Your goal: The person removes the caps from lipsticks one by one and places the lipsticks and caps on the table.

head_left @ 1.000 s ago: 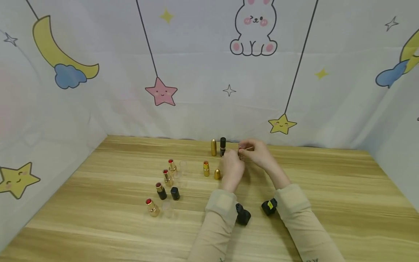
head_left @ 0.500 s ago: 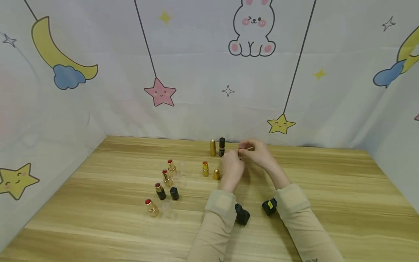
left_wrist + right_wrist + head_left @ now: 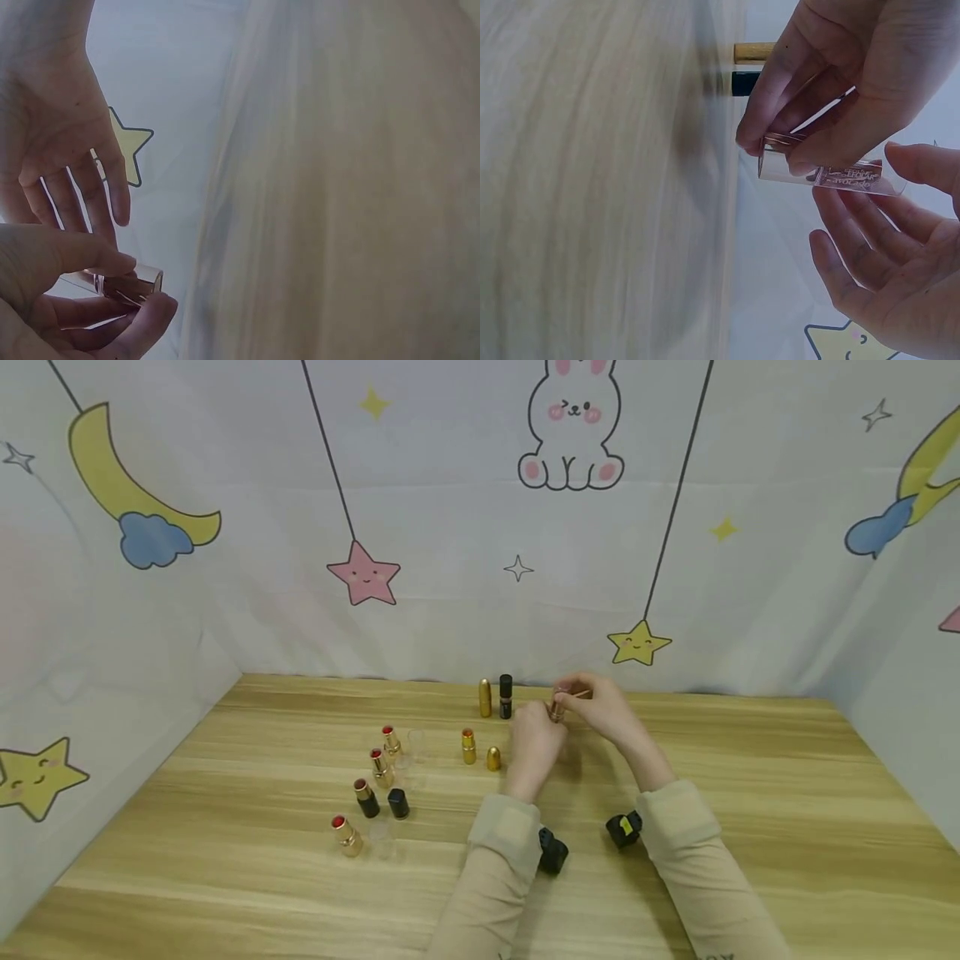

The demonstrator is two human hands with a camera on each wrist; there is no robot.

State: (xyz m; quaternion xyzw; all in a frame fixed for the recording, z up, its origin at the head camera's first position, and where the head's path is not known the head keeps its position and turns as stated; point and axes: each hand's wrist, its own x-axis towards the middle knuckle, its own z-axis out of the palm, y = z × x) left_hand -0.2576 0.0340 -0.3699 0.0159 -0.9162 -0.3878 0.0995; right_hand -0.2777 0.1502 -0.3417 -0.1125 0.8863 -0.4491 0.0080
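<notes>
Both hands meet at the back of the table around a lipstick (image 3: 557, 706) in a clear case with rose-gold parts. My left hand (image 3: 536, 739) pinches its lower part between thumb and fingers, as the left wrist view shows. The thumb and fingers of my right hand (image 3: 900, 262) lie on either side of the clear upper end and pinch it. Small lettering shows through the case (image 3: 847, 176). Just left of the hands stand a black lipstick (image 3: 506, 697) and a gold lipstick (image 3: 485, 698), both capped.
Nearer stand an uncapped gold lipstick (image 3: 468, 747) and a gold cap (image 3: 493, 759). Further left are several uncapped lipsticks (image 3: 366, 798), a black cap (image 3: 398, 804) and clear caps (image 3: 382, 841). A printed white cloth (image 3: 450, 635) hangs behind the wooden table (image 3: 247, 793).
My right hand has shifted slightly to the right, and more of the lipstick shows between the hands. My left hand has barely moved. The standing lipsticks stay put.
</notes>
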